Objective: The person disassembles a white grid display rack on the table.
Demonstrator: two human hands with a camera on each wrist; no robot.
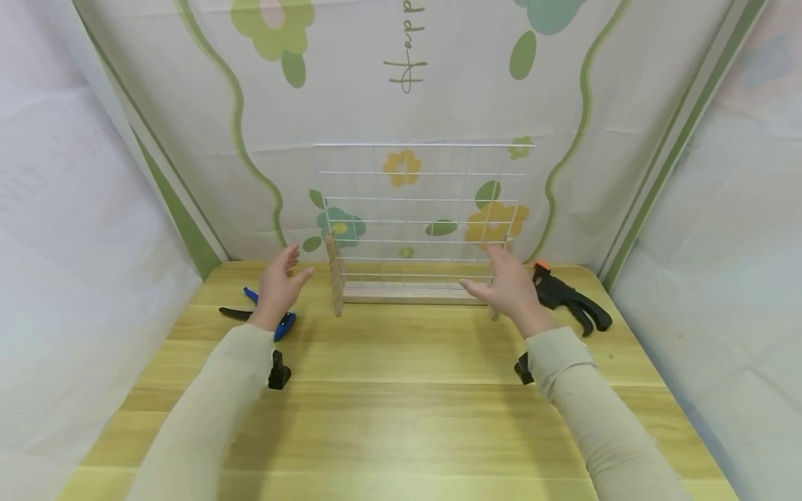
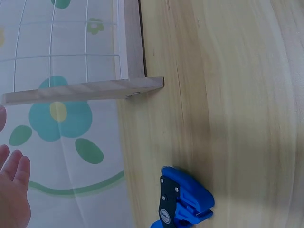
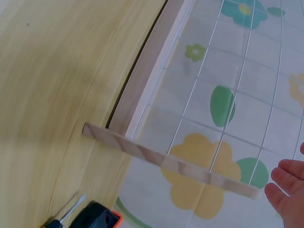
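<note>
A white wire grid panel (image 1: 426,198) stands upright in a wooden frame with a base bar (image 1: 407,296) and two side pieces. Left of it, my left hand (image 1: 278,284) is held out with fingers apart, near the left side piece (image 1: 335,275) and holding nothing. On the other side my right hand (image 1: 509,285) is spread in front of the grid's lower right corner, its palm empty; it partly hides the right side piece. In the right wrist view that wooden side piece (image 3: 175,164) shows whole, with the fingers (image 3: 287,175) just past its end.
Blue-and-black wire strippers (image 2: 185,197) lie on the table at left. A black tool with an orange tip (image 1: 564,299) lies at right, with a screwdriver (image 3: 71,209) beside it. Black objects (image 1: 278,371) sit near each forearm. Printed fabric (image 1: 401,90) hangs behind the table.
</note>
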